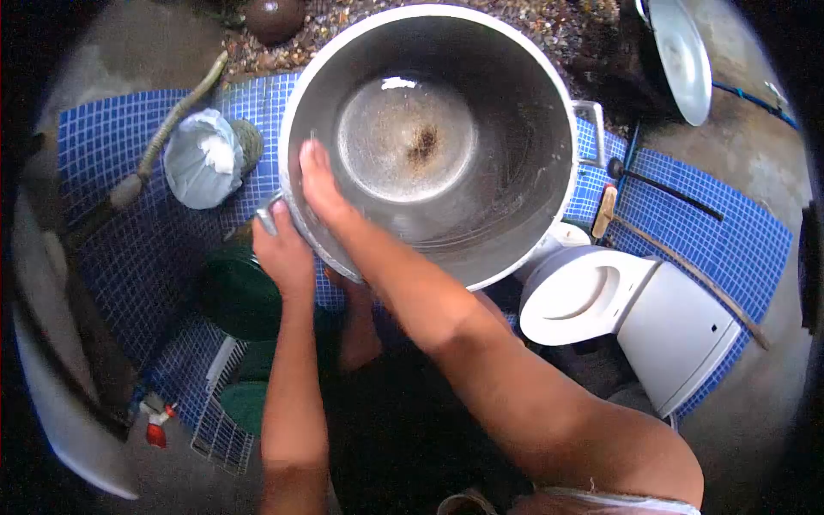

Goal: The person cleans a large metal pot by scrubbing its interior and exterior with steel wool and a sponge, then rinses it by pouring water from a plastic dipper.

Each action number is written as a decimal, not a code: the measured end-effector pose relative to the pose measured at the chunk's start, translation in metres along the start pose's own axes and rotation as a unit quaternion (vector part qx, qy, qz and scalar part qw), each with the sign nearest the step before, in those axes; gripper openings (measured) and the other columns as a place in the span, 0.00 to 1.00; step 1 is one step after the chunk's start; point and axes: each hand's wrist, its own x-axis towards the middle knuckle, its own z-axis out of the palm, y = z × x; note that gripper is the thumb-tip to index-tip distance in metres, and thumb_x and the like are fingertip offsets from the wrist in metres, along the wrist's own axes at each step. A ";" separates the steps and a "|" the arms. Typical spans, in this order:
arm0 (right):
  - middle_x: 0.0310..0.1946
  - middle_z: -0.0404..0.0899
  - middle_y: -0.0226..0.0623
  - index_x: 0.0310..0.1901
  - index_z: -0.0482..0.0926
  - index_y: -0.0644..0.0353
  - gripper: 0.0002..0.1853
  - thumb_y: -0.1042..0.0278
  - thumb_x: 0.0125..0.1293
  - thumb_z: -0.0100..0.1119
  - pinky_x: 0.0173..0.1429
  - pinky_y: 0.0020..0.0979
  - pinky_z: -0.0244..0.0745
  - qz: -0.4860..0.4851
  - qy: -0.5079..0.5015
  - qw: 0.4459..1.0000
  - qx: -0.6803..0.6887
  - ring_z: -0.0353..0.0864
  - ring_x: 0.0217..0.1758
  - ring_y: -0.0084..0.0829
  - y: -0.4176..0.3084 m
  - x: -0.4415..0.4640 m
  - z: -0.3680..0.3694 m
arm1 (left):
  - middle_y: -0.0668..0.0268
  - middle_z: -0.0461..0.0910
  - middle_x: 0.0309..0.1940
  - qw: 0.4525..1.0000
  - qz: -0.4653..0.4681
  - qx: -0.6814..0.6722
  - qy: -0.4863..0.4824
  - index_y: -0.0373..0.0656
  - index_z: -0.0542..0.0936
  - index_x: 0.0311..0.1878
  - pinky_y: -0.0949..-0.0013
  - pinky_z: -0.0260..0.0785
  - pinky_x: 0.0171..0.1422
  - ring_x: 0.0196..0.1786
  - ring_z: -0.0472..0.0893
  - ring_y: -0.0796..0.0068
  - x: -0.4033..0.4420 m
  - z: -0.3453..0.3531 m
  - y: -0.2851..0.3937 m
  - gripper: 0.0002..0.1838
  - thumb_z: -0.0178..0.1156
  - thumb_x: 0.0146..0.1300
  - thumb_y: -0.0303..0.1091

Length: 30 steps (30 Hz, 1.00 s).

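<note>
A large metal pot [519, 146] is tilted so that its inside faces me, with a dark brown stain [423, 144] on its round base. At the pot's left rim, my left hand [287, 253] is closed around a side handle [273, 211]. My right hand [323, 184] reaches over the rim into the pot. Its fingers are stretched out against the left inner wall, the palm side hidden from me. The second handle [591, 133] sticks out on the right.
A white toilet [631, 305] stands at the right, beside a wooden-backed brush [605, 211] and a stick. On the left are a bag-lined bin [193, 163], a green tub [240, 292] and a wire rack [210, 421]. A metal basin [682, 60] is at upper right.
</note>
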 end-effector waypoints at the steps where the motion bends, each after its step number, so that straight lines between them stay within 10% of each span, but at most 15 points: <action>1: 0.86 0.48 0.59 0.83 0.57 0.69 0.43 0.36 0.86 0.31 0.92 0.47 0.38 -0.008 0.042 0.999 0.000 0.44 0.91 0.54 0.015 0.012 0.006 | 0.55 0.87 0.40 1.000 0.004 -0.012 0.003 0.32 0.83 0.48 0.57 0.76 0.51 0.41 0.85 0.62 -0.002 0.000 0.006 0.19 0.59 0.81 0.43; 3: 0.86 0.52 0.56 0.83 0.61 0.59 0.38 0.38 0.85 0.35 0.92 0.48 0.41 -0.017 -0.163 0.973 -0.162 0.44 0.91 0.55 0.094 -0.042 -0.054 | 0.58 0.88 0.41 1.000 -0.011 -0.014 0.010 0.33 0.84 0.51 0.61 0.75 0.52 0.42 0.84 0.66 -0.001 0.003 0.002 0.18 0.58 0.81 0.43; 5: 0.86 0.56 0.46 0.82 0.66 0.49 0.32 0.46 0.83 0.45 0.91 0.48 0.45 0.088 -0.256 0.834 -0.481 0.51 0.89 0.53 0.137 -0.068 -0.182 | 0.60 0.87 0.41 1.000 -0.015 -0.020 0.012 0.34 0.84 0.51 0.62 0.75 0.52 0.42 0.83 0.68 0.001 0.004 0.005 0.18 0.59 0.81 0.43; 7: 0.69 0.82 0.47 0.65 0.85 0.54 0.24 0.61 0.69 0.58 0.77 0.45 0.74 0.150 -0.423 0.604 -0.658 0.81 0.73 0.43 0.226 -0.007 -0.292 | 0.62 0.87 0.41 0.999 -0.025 -0.022 0.014 0.34 0.84 0.51 0.63 0.74 0.52 0.43 0.83 0.71 -0.002 0.001 0.004 0.18 0.59 0.81 0.43; 11: 0.40 0.90 0.56 0.34 0.90 0.62 0.12 0.63 0.51 0.69 0.50 0.51 0.87 0.038 -0.275 0.663 -0.695 0.91 0.44 0.56 0.179 0.100 -0.317 | 0.65 0.85 0.39 0.998 -0.028 -0.045 0.030 0.34 0.84 0.52 0.66 0.73 0.46 0.39 0.80 0.75 -0.003 0.007 0.002 0.17 0.62 0.80 0.43; 14: 0.46 0.85 0.59 0.45 0.89 0.58 0.14 0.60 0.61 0.68 0.62 0.50 0.83 -0.128 -0.061 0.865 -0.481 0.88 0.56 0.56 0.137 0.149 -0.264 | 0.69 0.83 0.37 0.986 -0.132 -0.099 0.027 0.34 0.84 0.52 0.74 0.68 0.38 0.34 0.76 0.83 -0.002 0.009 0.003 0.14 0.59 0.80 0.36; 17: 0.56 0.79 0.58 0.53 0.86 0.55 0.16 0.63 0.64 0.67 0.67 0.52 0.80 -0.194 0.040 0.767 -0.611 0.84 0.60 0.60 0.144 0.169 -0.237 | 0.74 0.79 0.32 0.983 -0.155 -0.096 0.024 0.36 0.84 0.53 0.77 0.60 0.31 0.28 0.70 0.87 -0.003 0.008 0.002 0.13 0.59 0.80 0.36; 26: 0.61 0.77 0.62 0.58 0.86 0.56 0.16 0.62 0.73 0.60 0.60 0.54 0.83 -0.096 0.191 0.885 -0.414 0.84 0.56 0.59 0.174 0.271 -0.174 | 0.77 0.71 0.25 0.981 -0.158 -0.104 0.032 0.41 0.79 0.51 0.78 0.57 0.25 0.24 0.68 0.89 -0.006 0.006 -0.008 0.09 0.60 0.80 0.36; 29: 0.63 0.77 0.64 0.60 0.83 0.59 0.19 0.57 0.81 0.49 0.65 0.53 0.80 -0.179 0.041 0.837 -0.516 0.83 0.61 0.58 0.218 0.236 -0.098 | 0.78 0.71 0.26 0.980 -0.165 -0.110 0.017 0.44 0.77 0.49 0.77 0.58 0.23 0.24 0.68 0.88 -0.006 0.003 -0.013 0.08 0.60 0.81 0.38; 30: 0.64 0.77 0.63 0.63 0.79 0.64 0.22 0.55 0.82 0.46 0.69 0.51 0.79 -0.054 -0.004 0.913 -0.403 0.83 0.62 0.57 0.220 0.183 -0.081 | 0.78 0.71 0.27 0.981 -0.167 -0.097 0.009 0.44 0.77 0.50 0.78 0.59 0.23 0.24 0.68 0.88 -0.006 0.001 -0.010 0.08 0.59 0.81 0.38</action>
